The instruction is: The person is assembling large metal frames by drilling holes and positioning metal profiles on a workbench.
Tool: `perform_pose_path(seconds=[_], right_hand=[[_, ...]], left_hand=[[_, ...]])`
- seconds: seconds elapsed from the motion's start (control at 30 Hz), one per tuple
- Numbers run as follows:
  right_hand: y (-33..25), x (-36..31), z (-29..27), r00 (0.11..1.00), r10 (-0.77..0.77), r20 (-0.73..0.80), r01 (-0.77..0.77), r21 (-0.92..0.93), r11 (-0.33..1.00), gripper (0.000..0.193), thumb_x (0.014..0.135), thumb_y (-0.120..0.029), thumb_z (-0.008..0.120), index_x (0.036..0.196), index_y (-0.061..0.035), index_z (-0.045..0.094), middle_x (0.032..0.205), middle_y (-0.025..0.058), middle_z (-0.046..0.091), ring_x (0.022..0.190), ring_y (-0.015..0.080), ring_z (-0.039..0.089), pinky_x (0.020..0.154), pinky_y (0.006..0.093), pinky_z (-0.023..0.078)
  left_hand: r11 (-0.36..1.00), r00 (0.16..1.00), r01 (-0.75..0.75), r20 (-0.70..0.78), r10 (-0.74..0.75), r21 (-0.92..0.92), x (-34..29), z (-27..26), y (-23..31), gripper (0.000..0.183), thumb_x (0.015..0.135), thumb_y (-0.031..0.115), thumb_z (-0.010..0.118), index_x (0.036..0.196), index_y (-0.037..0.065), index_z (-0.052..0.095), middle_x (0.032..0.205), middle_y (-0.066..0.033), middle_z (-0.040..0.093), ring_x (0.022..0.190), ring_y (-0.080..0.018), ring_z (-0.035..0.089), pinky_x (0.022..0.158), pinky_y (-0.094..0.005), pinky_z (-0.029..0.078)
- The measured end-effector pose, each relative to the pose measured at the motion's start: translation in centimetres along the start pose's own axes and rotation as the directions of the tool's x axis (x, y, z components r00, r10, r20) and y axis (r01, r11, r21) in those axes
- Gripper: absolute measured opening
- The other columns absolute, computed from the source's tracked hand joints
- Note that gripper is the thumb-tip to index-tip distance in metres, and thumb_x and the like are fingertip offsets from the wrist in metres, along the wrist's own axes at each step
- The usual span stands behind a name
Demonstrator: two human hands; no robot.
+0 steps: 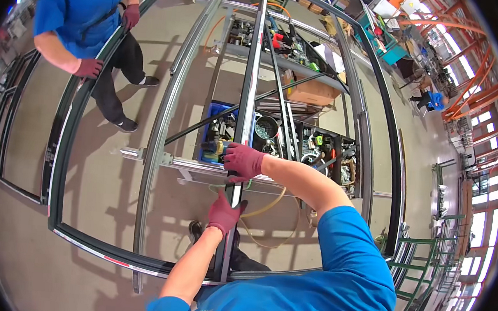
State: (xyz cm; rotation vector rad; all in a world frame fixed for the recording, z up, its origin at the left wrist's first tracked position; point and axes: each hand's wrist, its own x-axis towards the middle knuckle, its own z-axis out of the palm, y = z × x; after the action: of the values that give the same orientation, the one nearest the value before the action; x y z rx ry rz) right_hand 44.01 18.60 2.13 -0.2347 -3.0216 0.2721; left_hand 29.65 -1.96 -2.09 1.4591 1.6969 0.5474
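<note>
A large dark metal frame [62,164] lies on a stand in front of me, with a long dark crossbar [251,85] running lengthwise through its middle. My left hand [224,213], in a maroon glove, is wrapped round the near part of that crossbar, thumb along its edge. Slightly farther up, my right hand [244,161], gloved the same way, grips over the bar with fingers bent down its left side. Beside the right fingers shows a yellow and black tool [219,148], partly hidden, just below the bar.
Silvery rails [163,119] support the frame. Beneath stand a blue bin [208,120] of parts, a black bucket [266,127] and a cardboard box [311,91]. At left, a co-worker [85,8] in maroon gloves touches the frame's left side. Green racks [419,265] stand at right.
</note>
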Motion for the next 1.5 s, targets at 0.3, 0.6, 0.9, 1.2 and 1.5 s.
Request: perform_pose_path(seconds=[0.3,0.6,0.9,1.2,1.5], right_hand=[[0.2,0.0,1.9,0.996,0.032,-0.085,-0.038,-0.072,0.997,0.037,0.077,-0.051,0.068,0.079,-0.0141,0.069,0.08,0.0059,0.065,0.085,0.0279,0.063,0.087,0.0442,0.047],[-0.1,-0.5,1.9,0.987,0.031,-0.155,-0.037,-0.037,0.999,0.036,0.08,-0.049,0.068,0.079,-0.0135,0.068,0.077,0.0053,0.062,0.085,0.0272,0.062,0.088,0.0427,0.047],[10.7,1.2,-2.5,0.744,0.604,-0.285,-0.652,-0.114,0.749,0.061,0.085,-0.048,0.073,0.128,-0.0073,0.06,0.135,0.0185,0.057,0.131,0.0373,0.052,0.111,0.0512,0.04],[29.0,4.1,-3.6,-0.256,0.957,-0.137,-0.878,0.448,-0.171,0.098,0.073,-0.049,0.087,0.144,0.0,0.039,0.145,0.0241,0.055,0.134,0.0376,0.056,0.107,0.0476,0.051],[32.2,3.6,-4.7,-0.137,0.99,-0.046,-0.871,0.481,-0.098,0.067,0.077,-0.045,0.076,0.121,0.0042,0.067,0.12,0.0254,0.073,0.11,0.0387,0.072,0.098,0.043,0.056]], left_hand=[[0.96,0.98,0.151,0.09,-0.177,0.236,-1.1,-0.4,1.0,0.093,0.087,0.05,0.074,0.145,-0.01,0.034,0.115,-0.0336,0.068,0.105,-0.0479,0.068,0.09,-0.0532,0.055],[0.951,0.991,0.126,0.0,-0.131,0.282,-2.9,-0.3,1.4,0.087,0.085,0.047,0.078,0.14,-0.008,0.039,0.113,-0.0287,0.069,0.097,-0.0456,0.07,0.082,-0.0532,0.057],[0.961,0.97,0.243,-0.013,-0.243,0.134,-9.9,0.5,-0.7,0.091,0.082,0.035,0.079,0.152,0.005,0.029,0.111,-0.0296,0.069,0.097,-0.0494,0.068,0.081,-0.0578,0.054],[0.96,0.96,0.28,0.001,-0.281,0.021,-9.3,-0.5,1.1,0.061,0.082,0.037,0.078,0.127,0.006,0.05,0.115,-0.023,0.068,0.101,-0.0467,0.068,0.084,-0.0565,0.054],[0.961,0.961,0.275,-0.02,-0.274,0.034,-9.6,-0.4,0.5,0.055,0.08,0.043,0.08,0.114,0.008,0.054,0.1,-0.0187,0.068,0.089,-0.0428,0.069,0.072,-0.0551,0.053]])
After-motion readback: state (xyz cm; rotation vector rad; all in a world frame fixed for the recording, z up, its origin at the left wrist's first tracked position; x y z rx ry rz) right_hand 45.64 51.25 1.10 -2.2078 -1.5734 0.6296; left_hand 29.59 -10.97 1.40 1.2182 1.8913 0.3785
